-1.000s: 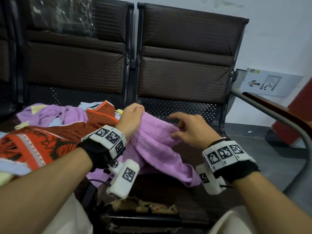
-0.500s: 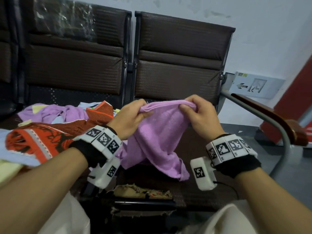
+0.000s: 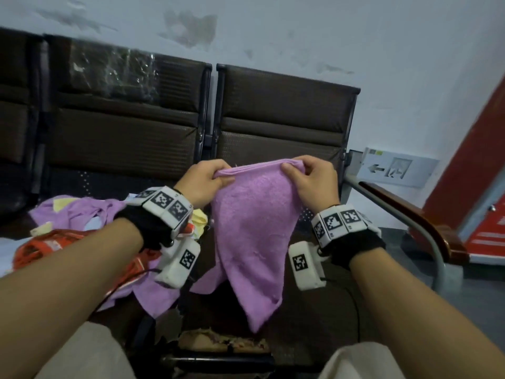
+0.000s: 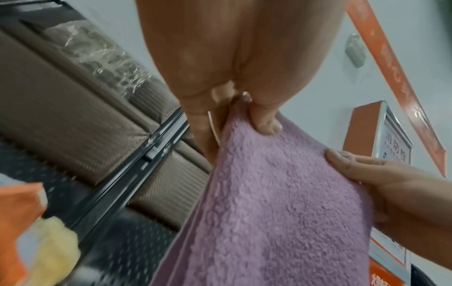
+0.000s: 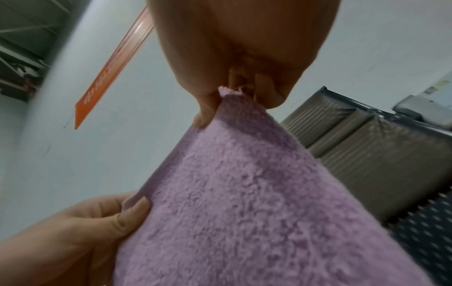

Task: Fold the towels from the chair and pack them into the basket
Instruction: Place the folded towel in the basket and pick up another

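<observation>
A purple towel [image 3: 254, 231] hangs in the air over the right chair seat, its lower tip pointing down. My left hand [image 3: 210, 177] pinches its top left corner, thumb in front. My right hand [image 3: 306, 175] pinches the top right corner. The left wrist view shows the purple towel [image 4: 276, 203] held between thumb and fingers of my left hand [image 4: 244, 108], with the right hand [image 4: 381, 183] at its far edge. In the right wrist view my right hand [image 5: 227, 100] pinches the corner of the purple towel [image 5: 244, 203]. No basket is in view.
A heap of other towels [image 3: 71, 233], purple, red-orange and yellow, lies on the left chair seat. Brown padded chair backs [image 3: 278, 119] stand behind. A wooden armrest [image 3: 410, 214] on a metal tube runs along the right. A torn cushion edge [image 3: 224, 343] lies at the front.
Both hands took the purple towel off the seat and raised it, moving apart along its top edge; it now hangs stretched between them. The head view tilted up.
</observation>
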Tool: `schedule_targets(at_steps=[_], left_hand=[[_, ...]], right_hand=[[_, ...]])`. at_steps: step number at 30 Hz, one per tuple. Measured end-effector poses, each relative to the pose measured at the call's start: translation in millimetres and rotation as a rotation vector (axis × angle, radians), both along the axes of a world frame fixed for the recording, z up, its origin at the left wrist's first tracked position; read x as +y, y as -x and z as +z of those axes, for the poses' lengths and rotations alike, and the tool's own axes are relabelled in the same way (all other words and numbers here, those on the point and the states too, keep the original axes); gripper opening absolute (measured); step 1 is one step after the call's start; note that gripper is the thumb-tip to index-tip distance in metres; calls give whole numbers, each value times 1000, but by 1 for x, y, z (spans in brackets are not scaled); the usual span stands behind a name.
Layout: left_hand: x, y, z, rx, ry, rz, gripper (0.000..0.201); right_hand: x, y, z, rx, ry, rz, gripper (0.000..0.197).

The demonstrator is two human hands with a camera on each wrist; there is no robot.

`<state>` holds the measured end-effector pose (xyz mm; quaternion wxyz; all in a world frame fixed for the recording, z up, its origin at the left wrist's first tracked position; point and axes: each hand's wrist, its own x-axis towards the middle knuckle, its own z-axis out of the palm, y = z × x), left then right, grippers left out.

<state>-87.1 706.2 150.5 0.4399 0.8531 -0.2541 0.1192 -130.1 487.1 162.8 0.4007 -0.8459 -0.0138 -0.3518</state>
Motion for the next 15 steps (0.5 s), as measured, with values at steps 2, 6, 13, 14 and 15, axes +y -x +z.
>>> schedule_targets(at_steps=[2,6,13,14,15], left_hand=[[-3,-15,33,-106,-11,52,12],[-12,-38,72,-248,49,182,12],[-25,-63,52,-180,20,264,20],[-27,-64,53,-200,60,261,25],[-29,-63,53,-219,102,249,29]], right_hand=[[0,-12,30,-78,26,-44,13],[-3,-38,63,-77,18,-89,9],[-6,-56,52,-4,54,-83,10],[-6,-53,50,-18,46,-74,9],[-7,-50,46,-27,33,-63,8]])
